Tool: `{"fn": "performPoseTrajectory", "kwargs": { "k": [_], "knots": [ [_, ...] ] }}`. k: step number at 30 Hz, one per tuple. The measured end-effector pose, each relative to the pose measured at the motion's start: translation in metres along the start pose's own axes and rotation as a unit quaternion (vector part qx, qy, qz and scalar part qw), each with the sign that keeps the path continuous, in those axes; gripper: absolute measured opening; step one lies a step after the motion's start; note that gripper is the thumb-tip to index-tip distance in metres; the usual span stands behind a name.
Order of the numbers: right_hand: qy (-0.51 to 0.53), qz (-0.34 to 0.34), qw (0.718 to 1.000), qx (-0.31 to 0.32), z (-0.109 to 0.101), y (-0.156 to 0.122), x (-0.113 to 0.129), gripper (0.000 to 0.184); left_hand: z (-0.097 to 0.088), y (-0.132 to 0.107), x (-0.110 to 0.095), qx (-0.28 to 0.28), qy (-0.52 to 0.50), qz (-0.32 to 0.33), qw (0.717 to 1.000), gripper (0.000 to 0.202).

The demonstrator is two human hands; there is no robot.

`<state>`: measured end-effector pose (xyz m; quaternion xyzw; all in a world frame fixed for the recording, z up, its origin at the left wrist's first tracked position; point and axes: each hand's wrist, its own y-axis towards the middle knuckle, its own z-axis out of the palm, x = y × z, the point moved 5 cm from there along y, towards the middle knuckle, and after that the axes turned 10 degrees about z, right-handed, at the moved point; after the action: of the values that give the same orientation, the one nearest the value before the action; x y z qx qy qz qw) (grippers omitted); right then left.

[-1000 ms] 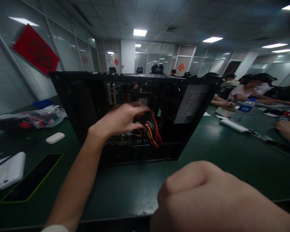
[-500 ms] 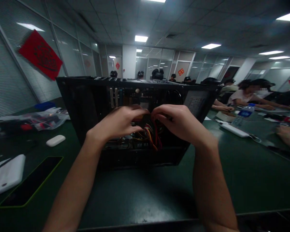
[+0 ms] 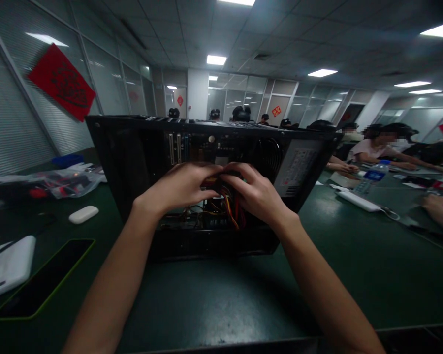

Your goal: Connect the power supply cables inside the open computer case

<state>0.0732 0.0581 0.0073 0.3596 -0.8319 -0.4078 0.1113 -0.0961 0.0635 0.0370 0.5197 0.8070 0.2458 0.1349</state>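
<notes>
An open black computer case (image 3: 133, 147) stands on its side on the green table (image 3: 214, 300), its inside facing me. My left hand (image 3: 180, 187) and my right hand (image 3: 254, 194) are both inside it, fingers curled and meeting around a bundle of red, yellow and orange cables (image 3: 231, 206) and its connector. The motherboard with white slots (image 3: 175, 147) lies behind the hands. A silver power supply (image 3: 299, 167) sits at the right end of the case, next to a round fan (image 3: 268, 152).
A black mat with a green edge (image 3: 40, 285), a white device (image 3: 7, 265) and a small white case (image 3: 83, 214) lie at left, with plastic bags (image 3: 59, 182) behind. A water bottle (image 3: 371, 177), a white strip (image 3: 356, 200) and other seated people (image 3: 380, 142) are at right.
My right hand rose from a fist near the camera into the case and closed in beside my left hand on the cables. The left hand stayed put.
</notes>
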Motion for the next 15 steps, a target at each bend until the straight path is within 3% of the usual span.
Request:
{"fn": "performPoseTrajectory", "kwargs": {
  "k": [5, 9, 15],
  "knots": [
    [-0.014, 0.025, 1.000, 0.012, 0.007, 0.000, -0.005, 0.033, 0.002, 0.002, 0.004, -0.025, 0.011, -0.011, 1.000, 0.038],
    [-0.044, 0.061, 0.996, 0.042, 0.007, 0.001, -0.006, 0.033, 0.004, 0.005, 0.003, -0.033, 0.017, 0.016, 0.999, 0.020],
    [-0.126, 0.183, 0.959, 0.175, 0.022, 0.000, -0.011, 0.029, 0.018, 0.009, 0.006, -0.049, 0.066, 0.018, 0.996, 0.020]
  ]
}}
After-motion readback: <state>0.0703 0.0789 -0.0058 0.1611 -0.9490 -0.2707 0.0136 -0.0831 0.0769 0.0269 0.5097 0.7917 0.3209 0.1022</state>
